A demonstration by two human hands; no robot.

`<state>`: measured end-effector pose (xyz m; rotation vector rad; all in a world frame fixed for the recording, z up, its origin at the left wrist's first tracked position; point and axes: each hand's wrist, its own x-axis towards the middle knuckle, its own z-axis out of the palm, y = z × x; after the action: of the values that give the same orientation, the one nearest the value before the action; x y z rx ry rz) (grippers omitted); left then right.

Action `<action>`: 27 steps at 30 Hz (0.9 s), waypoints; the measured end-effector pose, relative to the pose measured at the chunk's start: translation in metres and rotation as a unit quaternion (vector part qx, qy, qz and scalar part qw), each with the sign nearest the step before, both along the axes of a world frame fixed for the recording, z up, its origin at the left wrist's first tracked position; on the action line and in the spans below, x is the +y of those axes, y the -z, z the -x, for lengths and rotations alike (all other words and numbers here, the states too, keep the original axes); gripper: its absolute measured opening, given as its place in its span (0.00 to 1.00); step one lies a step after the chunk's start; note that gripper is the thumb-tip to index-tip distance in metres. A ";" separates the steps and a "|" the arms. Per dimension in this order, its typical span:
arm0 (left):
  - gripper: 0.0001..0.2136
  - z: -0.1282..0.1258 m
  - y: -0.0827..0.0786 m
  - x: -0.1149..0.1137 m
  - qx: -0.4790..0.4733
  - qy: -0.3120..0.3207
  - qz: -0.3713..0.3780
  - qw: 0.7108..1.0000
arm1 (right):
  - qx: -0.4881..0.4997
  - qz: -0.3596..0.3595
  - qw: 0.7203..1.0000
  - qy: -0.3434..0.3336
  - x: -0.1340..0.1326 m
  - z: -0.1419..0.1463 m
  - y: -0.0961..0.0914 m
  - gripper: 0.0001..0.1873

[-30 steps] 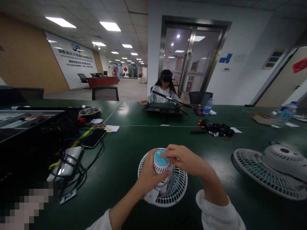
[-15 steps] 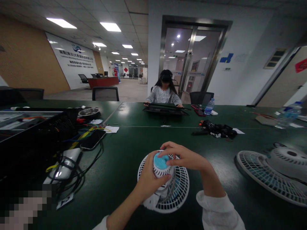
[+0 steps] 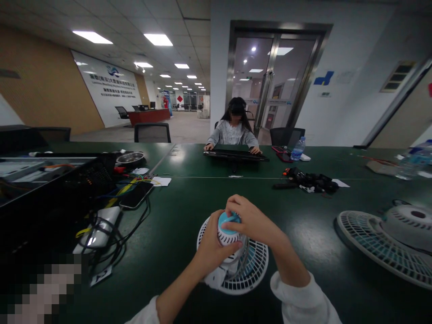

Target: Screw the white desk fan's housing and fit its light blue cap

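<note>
A small white fan point(image 3: 248, 285) lies grille-down on the dark green table in front of me, its motor housing upward. My left hand point(image 3: 211, 249) is wrapped around the slotted white housing point(image 3: 229, 237). On top of the housing sits a round light-blue knob point(image 3: 225, 219) with a raised grip. The fingers of my right hand point(image 3: 246, 219) are closed on that knob from above. Part of the knob is hidden under my right fingers, and blue blades show through the grille.
A larger fan part with a grille point(image 3: 364, 247) lies at the right. On the left are an opened black case point(image 3: 77, 180), tangled black cables point(image 3: 118, 238) and a phone point(image 3: 137, 195). Across the table a person point(image 3: 235, 123) handles a flat black panel point(image 3: 236, 155). A water bottle point(image 3: 298, 149) stands nearby.
My right fingers have gone from lying loosely spread over the blue knob to closing on its grip. The left hand keeps its hold. Across the table, the black panel has tipped flatter.
</note>
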<state>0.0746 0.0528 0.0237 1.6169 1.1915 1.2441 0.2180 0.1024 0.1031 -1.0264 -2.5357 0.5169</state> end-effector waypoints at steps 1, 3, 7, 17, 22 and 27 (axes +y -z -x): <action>0.31 0.000 0.001 0.000 -0.001 0.002 0.001 1.000 | -0.009 -0.027 0.999 0.018 -0.003 0.003 0.000 0.07; 0.31 -0.001 0.001 0.001 0.003 0.001 -0.005 1.000 | -0.034 -0.075 0.995 0.054 -0.009 0.011 0.001 0.07; 0.31 -0.002 0.001 0.001 -0.001 0.001 -0.030 1.000 | -0.079 -0.121 0.981 0.132 -0.016 0.025 0.003 0.14; 0.30 0.000 0.000 -0.002 0.000 0.005 -0.001 1.000 | -0.042 -0.082 0.996 0.019 -0.018 -0.002 -0.011 0.16; 0.31 0.001 -0.001 -0.002 -0.007 0.000 -0.005 1.000 | -0.020 -0.006 0.995 -0.097 -0.013 -0.015 -0.011 0.18; 0.29 0.000 -0.004 -0.004 0.004 0.010 -0.009 1.000 | -0.014 0.015 0.993 -0.112 -0.008 -0.018 -0.010 0.19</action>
<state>0.0744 0.0492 0.0279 1.6445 1.1682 1.2403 0.2356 0.0945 0.1135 -0.7661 -2.6920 0.6064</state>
